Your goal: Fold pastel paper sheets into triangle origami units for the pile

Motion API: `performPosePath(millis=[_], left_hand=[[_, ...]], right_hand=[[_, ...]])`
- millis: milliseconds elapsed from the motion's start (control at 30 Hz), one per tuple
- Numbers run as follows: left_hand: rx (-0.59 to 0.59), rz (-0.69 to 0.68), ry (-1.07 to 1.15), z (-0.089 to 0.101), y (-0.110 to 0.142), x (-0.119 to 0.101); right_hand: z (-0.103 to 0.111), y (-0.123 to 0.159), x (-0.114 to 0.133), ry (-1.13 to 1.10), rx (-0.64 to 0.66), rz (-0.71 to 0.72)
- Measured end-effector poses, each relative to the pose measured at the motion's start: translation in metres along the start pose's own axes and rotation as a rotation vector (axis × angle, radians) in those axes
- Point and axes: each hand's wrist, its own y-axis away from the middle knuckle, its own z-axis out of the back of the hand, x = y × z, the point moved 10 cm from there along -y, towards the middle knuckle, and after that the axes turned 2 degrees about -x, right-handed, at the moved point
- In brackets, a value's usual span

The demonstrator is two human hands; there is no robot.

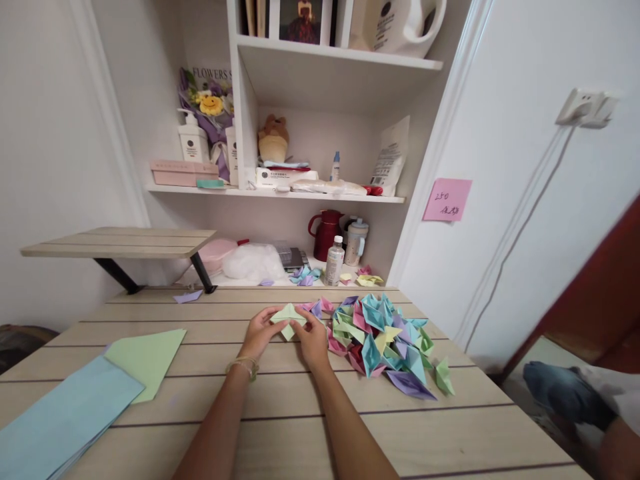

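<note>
A small pale green folded paper [289,313] is held up just above the wooden table, its creased face toward me. My left hand [261,331] grips its left side, the thumb pressed on the front. On the right side, my right hand [311,337] pinches the same paper, thumb also on the front. Just right of my right hand lies a heap of folded paper pieces [375,333] in blue, green, pink, purple and yellow. At the left, a green paper sheet [150,360] lies partly beneath a stack of light blue paper [70,413].
The slatted wooden table [280,427] has a raised shelf [120,241] at its back left. Behind it stand a clear bottle [335,261], a red jug [327,235] and a pale tumbler [356,241]. A person's knee in denim [565,393] shows at the lower right.
</note>
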Motion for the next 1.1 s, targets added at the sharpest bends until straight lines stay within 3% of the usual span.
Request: performPosePath(millis=[300,467,633,1100], left_hand=[[0.002,0.036,0.084,-0.001,-0.001,0.004],[-0.043,-0.009,0.105,0.005,-0.003,-0.001],[-0.057,-0.031,0.066,0.006,-0.004,-0.003],[-0.138,-0.036,-0.034,0.019,-0.007,0.001]], right_hand=[[-0.006,0.000,-0.004,-0.207,0.041,-0.080],[-0.016,0.005,0.003,-0.140,0.125,-0.030],[-0.010,0.003,0.006,0.009,0.084,0.028],[-0.009,0.004,0.014,0.023,0.075,0.062]])
